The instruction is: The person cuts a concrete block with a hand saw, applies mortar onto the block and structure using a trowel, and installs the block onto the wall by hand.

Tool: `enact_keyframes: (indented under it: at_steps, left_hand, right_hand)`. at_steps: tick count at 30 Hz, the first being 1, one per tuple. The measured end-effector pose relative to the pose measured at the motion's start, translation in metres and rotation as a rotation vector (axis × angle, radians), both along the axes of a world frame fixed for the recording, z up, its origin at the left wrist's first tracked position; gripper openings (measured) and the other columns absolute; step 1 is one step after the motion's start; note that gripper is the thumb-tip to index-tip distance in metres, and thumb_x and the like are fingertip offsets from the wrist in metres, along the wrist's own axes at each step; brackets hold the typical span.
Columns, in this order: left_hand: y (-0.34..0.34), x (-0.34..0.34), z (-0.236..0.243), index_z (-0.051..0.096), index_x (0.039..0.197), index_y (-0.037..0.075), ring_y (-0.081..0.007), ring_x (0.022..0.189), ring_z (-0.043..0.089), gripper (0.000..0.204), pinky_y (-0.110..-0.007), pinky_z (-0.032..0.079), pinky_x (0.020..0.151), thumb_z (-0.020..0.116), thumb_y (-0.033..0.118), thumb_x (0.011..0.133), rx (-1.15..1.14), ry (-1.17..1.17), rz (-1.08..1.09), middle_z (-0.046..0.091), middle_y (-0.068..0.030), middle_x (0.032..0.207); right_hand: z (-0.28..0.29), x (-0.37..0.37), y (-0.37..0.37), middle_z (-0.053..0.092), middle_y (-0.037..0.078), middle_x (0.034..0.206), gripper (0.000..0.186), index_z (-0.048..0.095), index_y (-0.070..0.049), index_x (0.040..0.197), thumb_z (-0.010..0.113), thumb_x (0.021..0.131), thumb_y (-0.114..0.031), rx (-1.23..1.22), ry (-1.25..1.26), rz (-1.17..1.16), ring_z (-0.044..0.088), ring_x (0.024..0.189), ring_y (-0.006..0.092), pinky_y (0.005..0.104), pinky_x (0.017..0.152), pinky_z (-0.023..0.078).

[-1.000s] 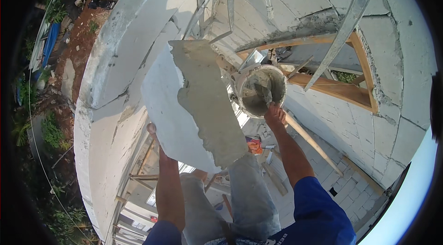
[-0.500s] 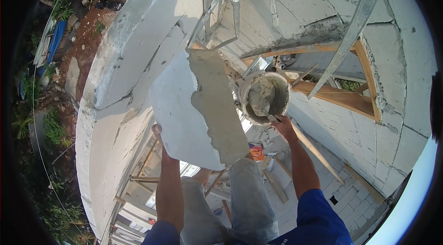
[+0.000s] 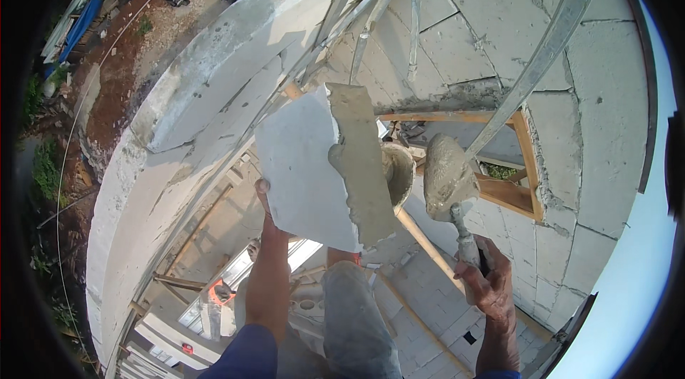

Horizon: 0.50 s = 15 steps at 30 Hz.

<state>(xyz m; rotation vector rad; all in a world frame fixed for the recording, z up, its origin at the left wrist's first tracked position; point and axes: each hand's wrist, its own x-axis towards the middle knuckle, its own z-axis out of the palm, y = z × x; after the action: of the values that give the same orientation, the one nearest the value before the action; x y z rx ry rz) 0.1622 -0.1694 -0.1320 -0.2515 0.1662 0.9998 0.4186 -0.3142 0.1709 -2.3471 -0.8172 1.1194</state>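
Note:
My left hand point(image 3: 265, 201) grips the lower left corner of a large white aerated concrete block point(image 3: 303, 168) and holds it up, tilted, in front of me. One side face of the block point(image 3: 360, 161) is coated with grey mortar. My right hand point(image 3: 489, 283) is closed on the handle of a trowel point(image 3: 448, 176), whose blade is raised and loaded with a lump of wet mortar, just right of the block. A mortar bucket point(image 3: 399, 172) sits behind the block, mostly hidden by it.
A curved white block wall point(image 3: 178, 136) runs along the left and top. Metal scaffold tubes point(image 3: 542, 58) cross above. A wooden frame point(image 3: 524, 165) is set in the wall on the right. My grey trouser leg point(image 3: 357, 322) and a long wooden handle point(image 3: 428, 243) lie below.
My right hand lifted the trowel out of the bucket with a load of mortar and moved it right. The block in my left hand tilted and shifted slightly right.

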Motion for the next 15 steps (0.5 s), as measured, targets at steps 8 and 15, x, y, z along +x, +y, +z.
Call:
enact_keyframes:
  at_steps: [8, 15]
  left_hand:
    - [0.001, 0.018, 0.005, 0.042, 0.134, -0.002, -0.034, 0.099, 0.062, 0.085, -0.045, 0.058, 0.078, 0.071, 0.03, 0.061, 0.028, -0.114, -0.006, 0.059, -0.0194, 0.117]
    - [-0.005, 0.015, -0.005, 0.044, 0.134, 0.001, -0.0336, 0.098, 0.063, 0.085, -0.043, 0.058, 0.078, 0.07, 0.03, 0.058, -0.07, 0.008, 0.019, 0.059, -0.0181, 0.117]
  right_hand:
    - [0.045, -0.055, 0.049, 0.054, 0.021, 0.091, 0.031, 0.064, -0.013, 0.097, 0.072, 0.069, -0.003, 0.118, -0.387, 0.791, 0.061, 0.077, 0.035, 0.0405, 0.06, 0.054]
    - [0.054, -0.067, 0.073, 0.058, 0.023, 0.091, 0.053, 0.049, 0.011, 0.116, 0.074, 0.076, -0.012, 0.095, -0.464, 0.796, 0.063, 0.074, 0.0352, 0.0413, 0.064, 0.052]
